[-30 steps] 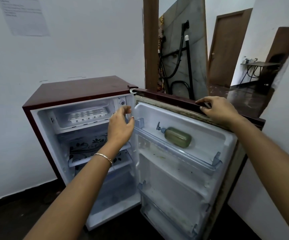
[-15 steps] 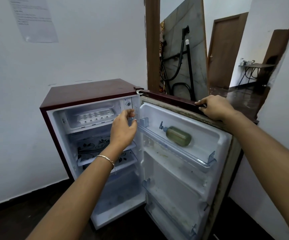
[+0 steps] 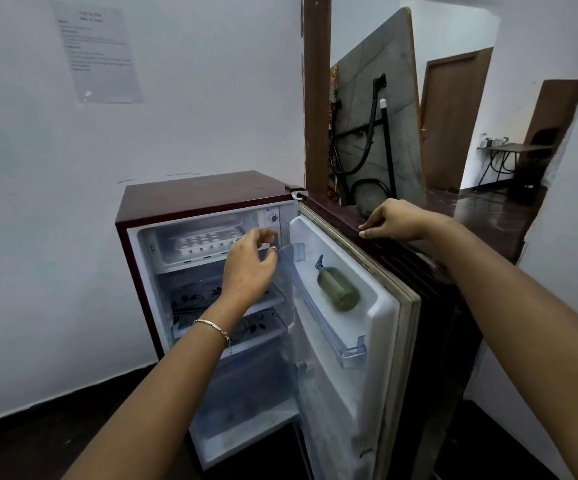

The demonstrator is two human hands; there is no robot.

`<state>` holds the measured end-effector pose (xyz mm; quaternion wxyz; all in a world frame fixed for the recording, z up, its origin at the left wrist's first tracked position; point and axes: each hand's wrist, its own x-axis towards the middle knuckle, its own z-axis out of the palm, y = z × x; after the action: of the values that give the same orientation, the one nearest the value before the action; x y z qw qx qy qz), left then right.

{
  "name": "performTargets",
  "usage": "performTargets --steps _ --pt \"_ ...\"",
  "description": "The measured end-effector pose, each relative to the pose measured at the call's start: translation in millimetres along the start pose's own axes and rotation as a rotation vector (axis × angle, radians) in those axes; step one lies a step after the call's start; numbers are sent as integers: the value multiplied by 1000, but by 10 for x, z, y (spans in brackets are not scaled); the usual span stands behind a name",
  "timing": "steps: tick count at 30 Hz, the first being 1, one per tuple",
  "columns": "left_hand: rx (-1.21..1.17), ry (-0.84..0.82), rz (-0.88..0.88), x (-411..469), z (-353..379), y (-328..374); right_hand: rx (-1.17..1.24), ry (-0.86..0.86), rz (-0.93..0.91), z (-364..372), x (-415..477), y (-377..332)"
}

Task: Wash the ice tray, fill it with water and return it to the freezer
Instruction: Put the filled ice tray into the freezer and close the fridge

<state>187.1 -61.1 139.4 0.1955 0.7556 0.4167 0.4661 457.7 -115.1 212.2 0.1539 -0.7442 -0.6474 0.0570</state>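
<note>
White plastic ice tray (image 3: 207, 242) lies flat in the frosted freezer box (image 3: 162, 247) at top of the maroon mini fridge (image 3: 204, 192), untouched. Left hand (image 3: 251, 263) is just in front, fingers half-curled; can't tell if they pinch anything. Right hand (image 3: 395, 220) curls its fingers over the top edge of the open door (image 3: 381, 306). Risk: tray prob. frosted down, so a hard tug could jerk it out & drop it.

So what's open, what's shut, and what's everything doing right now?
fridge door: wide open.
ice tray: inside the freezer compartment.
green bottle: lying on its side in the door shelf.
left hand: fingers curled by the freezer, grip unclear.
right hand: gripping the fridge door's top edge.
brown door: shut.
</note>
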Motion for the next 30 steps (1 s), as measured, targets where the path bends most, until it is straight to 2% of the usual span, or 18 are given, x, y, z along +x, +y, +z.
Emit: performTargets --steps 12,15,18,22,30 --pt "93 29 -16 13 -457 -91 235 -65 -320 398 416 -602" --pt "109 17 -71 37 -609 -127 302 -96 -362 521 572 -766" --pt "109 101 -143 72 -769 -198 373 -151 -414 675 749 -918" --pt "164 182 -203 115 -951 -295 360 -155 -462 881 901 -1087" --pt "560 95 -182 78 -1019 -547 122 -94 -546 1252 1042 -1448"
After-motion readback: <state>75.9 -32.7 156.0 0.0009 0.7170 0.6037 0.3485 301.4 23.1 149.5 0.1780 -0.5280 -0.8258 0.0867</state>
